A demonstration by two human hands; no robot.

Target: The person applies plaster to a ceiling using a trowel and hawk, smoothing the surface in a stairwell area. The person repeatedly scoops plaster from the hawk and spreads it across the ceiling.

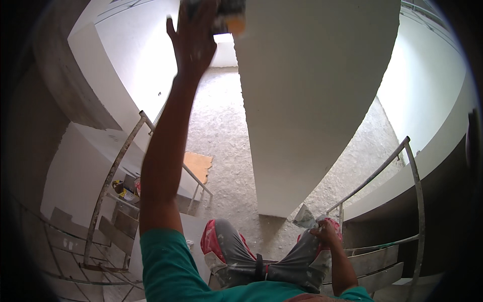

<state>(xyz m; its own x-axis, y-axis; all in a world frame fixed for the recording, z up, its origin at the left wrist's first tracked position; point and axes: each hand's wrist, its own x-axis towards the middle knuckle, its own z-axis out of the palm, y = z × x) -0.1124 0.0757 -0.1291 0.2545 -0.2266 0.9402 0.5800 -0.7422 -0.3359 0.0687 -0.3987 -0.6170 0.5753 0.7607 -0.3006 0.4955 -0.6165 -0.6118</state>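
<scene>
My left hand is raised high at the top of the view, its thumb held out to the side. It is on a dark, blurred tool with an orange patch, at the left edge of a pale plastered column; the tool's exact kind does not show. Low on the right, my right hand is closed around the handle of a putty knife. Its broad, plaster-smeared blade points up and left, beside my knee and near the column's lower end.
Rusty, plaster-spotted scaffold rails rise on the left and right. Below lies a rough pale floor with an orange-brown board. Several colourful items sit beyond the left rail. White walls stand beyond.
</scene>
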